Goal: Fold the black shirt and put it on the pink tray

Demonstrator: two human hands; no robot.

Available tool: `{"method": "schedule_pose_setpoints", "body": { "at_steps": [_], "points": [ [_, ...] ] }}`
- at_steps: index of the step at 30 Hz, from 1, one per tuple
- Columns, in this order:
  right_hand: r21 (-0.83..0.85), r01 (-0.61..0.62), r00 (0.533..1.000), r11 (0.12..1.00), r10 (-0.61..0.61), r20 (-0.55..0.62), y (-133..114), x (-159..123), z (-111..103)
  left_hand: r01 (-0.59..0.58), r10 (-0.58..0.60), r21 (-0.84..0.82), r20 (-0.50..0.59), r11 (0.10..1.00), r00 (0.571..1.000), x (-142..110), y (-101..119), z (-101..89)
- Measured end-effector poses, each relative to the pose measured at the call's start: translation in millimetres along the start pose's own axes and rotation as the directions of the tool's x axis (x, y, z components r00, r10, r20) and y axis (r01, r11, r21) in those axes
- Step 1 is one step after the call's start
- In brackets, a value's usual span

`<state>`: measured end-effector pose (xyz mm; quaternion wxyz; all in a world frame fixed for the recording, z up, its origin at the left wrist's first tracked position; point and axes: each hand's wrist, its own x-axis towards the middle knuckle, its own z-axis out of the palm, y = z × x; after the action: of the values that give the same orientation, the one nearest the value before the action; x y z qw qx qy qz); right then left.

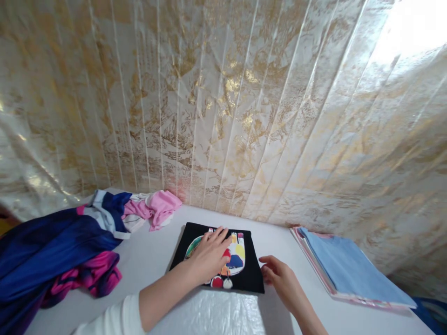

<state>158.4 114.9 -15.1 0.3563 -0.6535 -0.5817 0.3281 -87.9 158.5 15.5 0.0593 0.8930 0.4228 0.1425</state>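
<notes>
A black folded garment (pixel 254 274) with a colourful printed picture lies flat on the white table in front of me, folded into a near square. My left hand (pixel 211 256) rests palm down on its print, fingers stretched out and slightly spread, hiding part of the picture. Beside the garment's right edge is my right hand (pixel 277 277), its fingers loosely bent and nothing visible in them. Its fingertips are at or very close to the black fabric; whether they touch it I cannot tell.
At the left lies a loose heap of clothes: a dark blue garment (pixel 63 246), a pink and purple piece (pixel 101 274) and a light pink one (pixel 164 207). To the right sits a folded stack with a light blue cloth (pixel 352 265) on top. A gold-patterned curtain (pixel 216 116) hangs behind the table (pixel 146 260).
</notes>
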Motion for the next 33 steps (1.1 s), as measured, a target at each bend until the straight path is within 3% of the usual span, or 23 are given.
{"method": "schedule_pose_setpoints", "body": {
  "at_steps": [3, 6, 9, 14, 22, 27, 33],
  "points": [
    [0.156, -0.067, 0.998, 0.985, 0.064, 0.024, 4, 7, 2, -0.133, 0.132, -0.050, -0.013, 0.990, 0.991, 47, 8, 7.5],
    [0.187, -0.098, 0.995, 0.978, 0.091, 0.046, 1, 11, 3, -0.133, 0.132, -0.063, -0.019, 0.989, 0.991, 85, 11, 21.2],
    [0.214, -0.114, 0.993, 0.970, 0.102, 0.065, -3, 11, 3, -0.120, 0.120, -0.080, -0.012, 0.990, 0.993, 104, 11, 35.4],
    [0.308, -0.141, 0.986, 0.941, 0.107, 0.127, -5, 10, 0, -0.139, 0.139, -0.086, -0.007, 0.987, 0.990, 111, 13, 47.5],
    [0.339, -0.186, 0.971, 0.922, 0.120, 0.208, -5, 9, -5, -0.106, 0.106, -0.059, -0.005, 0.993, 0.994, 116, 18, 48.4],
    [0.228, -0.174, 0.966, 0.958, 0.121, 0.229, -11, 7, -6, -0.125, 0.124, -0.048, -0.014, 0.991, 0.992, 114, 18, 49.8],
    [0.116, -0.106, 0.982, 0.987, 0.086, 0.169, -15, 8, 1, -0.098, 0.097, -0.015, -0.021, 0.995, 0.995, 114, 23, 45.9]
  ]
}}
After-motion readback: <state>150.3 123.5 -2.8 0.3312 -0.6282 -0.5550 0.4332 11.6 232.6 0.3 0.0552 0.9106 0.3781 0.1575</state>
